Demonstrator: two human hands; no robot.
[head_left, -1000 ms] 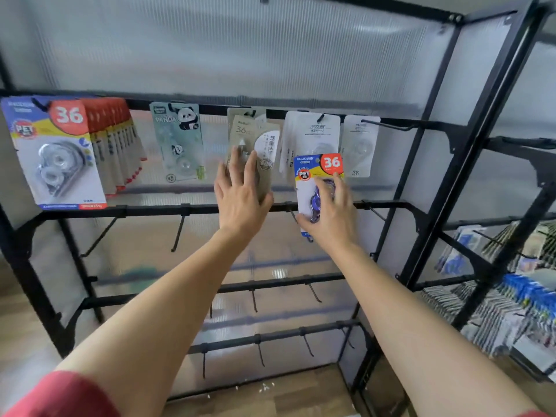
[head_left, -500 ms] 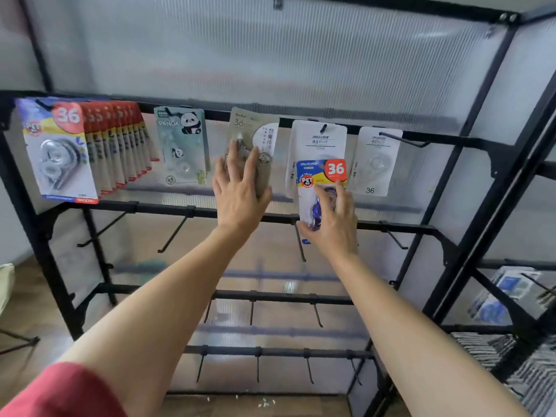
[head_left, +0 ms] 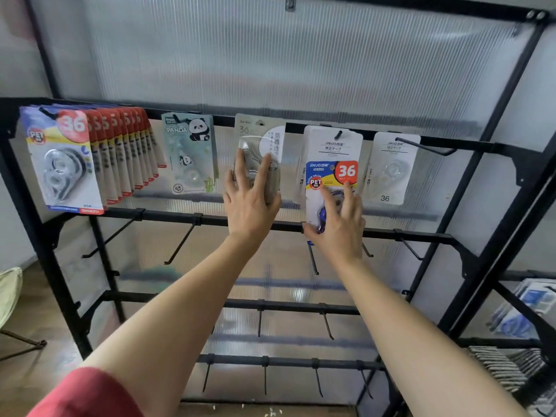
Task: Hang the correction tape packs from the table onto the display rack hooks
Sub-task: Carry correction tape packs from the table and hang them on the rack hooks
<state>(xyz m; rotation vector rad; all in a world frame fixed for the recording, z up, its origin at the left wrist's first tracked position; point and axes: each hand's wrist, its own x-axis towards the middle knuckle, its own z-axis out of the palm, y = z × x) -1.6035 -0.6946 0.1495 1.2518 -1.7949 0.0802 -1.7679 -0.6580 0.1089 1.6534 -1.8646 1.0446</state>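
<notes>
On the black display rack [head_left: 186, 219], my left hand [head_left: 249, 203] presses flat, fingers straight, against a beige correction tape pack [head_left: 264, 132] hanging on the top rail. My right hand [head_left: 338, 227] grips a blue and yellow correction tape pack [head_left: 331, 173] marked 36 by its lower half. That pack is held upright in front of a white JINUO pack [head_left: 334, 142] hanging on a hook; its top edge sits below the hook.
Several red and blue packs [head_left: 63, 158] fill the top left hook, then a panda pack [head_left: 189, 152]. Another white pack [head_left: 391, 167] hangs beside a bare hook [head_left: 427, 147]. Lower rails carry bare hooks [head_left: 180, 245]. A second rack with stock [head_left: 511, 365] stands at the right.
My right hand has lifted the blue and yellow pack slightly closer to the white pack's hook. My left hand stays on the beige pack. The view has shifted left.
</notes>
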